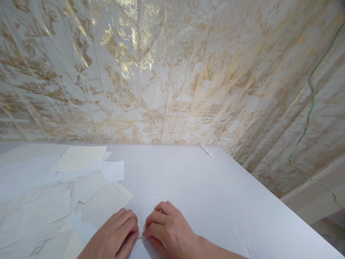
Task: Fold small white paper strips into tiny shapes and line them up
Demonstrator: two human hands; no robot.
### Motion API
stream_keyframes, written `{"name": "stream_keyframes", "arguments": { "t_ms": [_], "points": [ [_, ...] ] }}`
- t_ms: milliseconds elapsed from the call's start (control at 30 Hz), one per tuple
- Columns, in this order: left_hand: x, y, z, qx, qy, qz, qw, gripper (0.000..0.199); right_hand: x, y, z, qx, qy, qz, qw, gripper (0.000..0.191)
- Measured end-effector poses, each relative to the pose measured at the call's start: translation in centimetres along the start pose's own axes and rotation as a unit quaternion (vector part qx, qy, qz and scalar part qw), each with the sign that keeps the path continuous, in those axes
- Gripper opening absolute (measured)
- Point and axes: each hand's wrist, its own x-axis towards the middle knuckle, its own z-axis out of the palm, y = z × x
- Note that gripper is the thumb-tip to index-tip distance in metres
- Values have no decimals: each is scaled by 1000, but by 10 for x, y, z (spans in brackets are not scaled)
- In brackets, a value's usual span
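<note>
Nearest the camera, at six o'clock, a bare left hand (117,233) and a bare right hand (169,232) are being held low over a glossy white tabletop (188,187), with a narrow gap between them. The fingers of both are being bent inward, nearly closed. Across the gap, a thin, pale strip (140,237) is being pinched by the facing fingertips; most of it is being hidden, so its material and full length cannot be told.

From the hands, the area from nine to eleven o'clock is being covered by overlapping white and cream paper sheets (35,212). Near half past one, by the far edge, a small, twisted white scrap (207,151) is being supported by the tabletop. At twelve o'clock the far edge is being backed by white sheeting patterned in metallic gold (153,97). Room for moving is being offered from one to three o'clock, bounded by the slanting right edge. Beyond it, at two o'clock, a thin, wavy green cord (311,97) is being seen against the sheeting.
</note>
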Motion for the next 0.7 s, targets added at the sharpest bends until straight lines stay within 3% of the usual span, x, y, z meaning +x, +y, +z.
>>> {"name": "stream_keyframes", "arguments": {
  "t_ms": [200,300,700],
  "points": [
    [3,1,0,-52,1,-27,998,14,1,2,-20,-22,-49,-79,995,15],
    [1,-2,6,-57,18,-29,998,16,1,3,-21,-42,-61,-127,989,8],
    [-3,-4,16,-48,39,-34,998,15,0,3,-17,-35,-82,-105,990,14]
  ]
}}
